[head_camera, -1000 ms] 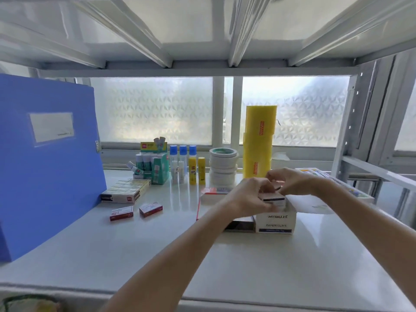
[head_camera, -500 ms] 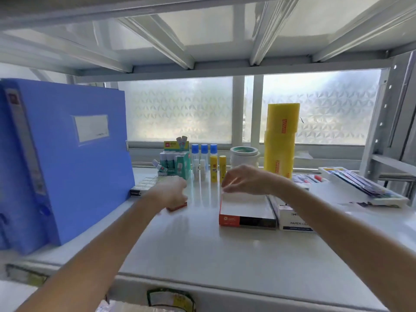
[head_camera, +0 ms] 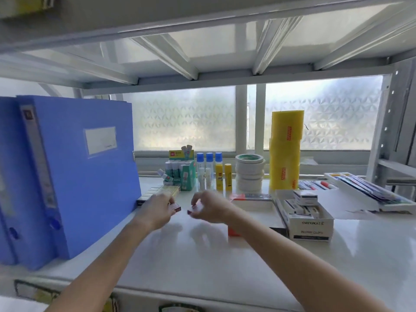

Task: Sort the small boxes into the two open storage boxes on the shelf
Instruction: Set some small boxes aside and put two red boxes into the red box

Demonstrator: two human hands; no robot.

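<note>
- Shelf [head_camera: 225, 262]: white, glossy; holds all items below.
- Blue file boxes [head_camera: 74, 176]: upright, far L.
- Yellow tape rolls [head_camera: 286, 152]: tall stack at rear, R of centre.
- White storage box [head_camera: 308, 221]: open, R of centre, dark print on front; several small white boxes inside, one [head_camera: 305, 197] perched on top at the rear.
- Red-and-white storage box [head_camera: 252, 200]: open, just L of the white one; front partly hidden by R forearm.
- White tape rolls [head_camera: 249, 174]: stack at rear, centre.
- Glue sticks [head_camera: 221, 176]: upright at rear, next to green display carton [head_camera: 182, 174].
- L hand [head_camera: 157, 210]: palm down, fingers closed on small red box [head_camera: 176, 207] at shelf level, near the file boxes.
- R hand [head_camera: 210, 208]: fingers pinching second small red box [head_camera: 195, 208]; blurred, can't tell if lifted.
</note>
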